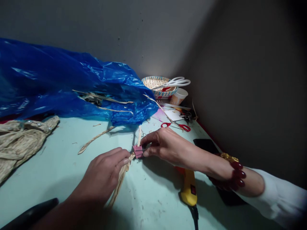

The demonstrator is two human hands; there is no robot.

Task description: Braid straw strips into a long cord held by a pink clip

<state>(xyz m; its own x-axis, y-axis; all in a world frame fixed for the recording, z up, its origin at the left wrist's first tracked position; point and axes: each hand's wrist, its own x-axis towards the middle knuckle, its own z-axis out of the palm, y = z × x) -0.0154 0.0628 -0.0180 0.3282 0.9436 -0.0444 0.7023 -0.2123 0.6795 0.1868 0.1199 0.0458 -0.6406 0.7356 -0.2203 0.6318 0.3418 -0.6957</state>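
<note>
In the middle of the view a small pink piece (138,152) is wrapped around or lies across a pale straw strand; a thin dark line runs over it. My left hand (106,174) is closed on the braided straw strand (122,179) just left of the pink piece, and the loose ends trail toward me. My right hand (165,145) pinches the pink piece's right edge between thumb and fingers. Beyond it the strand's upper end (139,135) points toward a blue plastic bag. Under my right wrist lies a yellow-handled hot-tool (189,188) with a black cord.
The blue plastic bag (59,80) fills the back left, straw strips on it. A woven straw item (26,140) lies at left. Red-handled scissors (185,127), a woven basket (158,82) holding white-handled scissors (178,82), and a paper cup (178,96) stand behind. A dark flat object (206,146) lies right.
</note>
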